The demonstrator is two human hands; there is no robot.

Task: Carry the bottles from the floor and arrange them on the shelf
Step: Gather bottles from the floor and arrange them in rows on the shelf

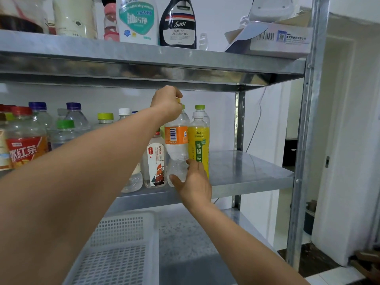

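Your left hand [167, 103] curls over the cap of the orange-labelled bottle [176, 138]. Your right hand [194, 182] wraps its clear base, thumb across the front. The bottle is upright near the front of the middle shelf [246, 171], between a ship-label tea bottle [154, 167] and a yellow bottle [199, 145]. More bottles crowd the left, and a white basket [123, 243] sits below.

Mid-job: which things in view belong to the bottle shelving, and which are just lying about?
Job: orange-label bottle, left grip on its cap, right grip at its base; yellow bottle beside it; middle shelf.
Lying about: Sam cleaner bottle; cardboard box; white basket.
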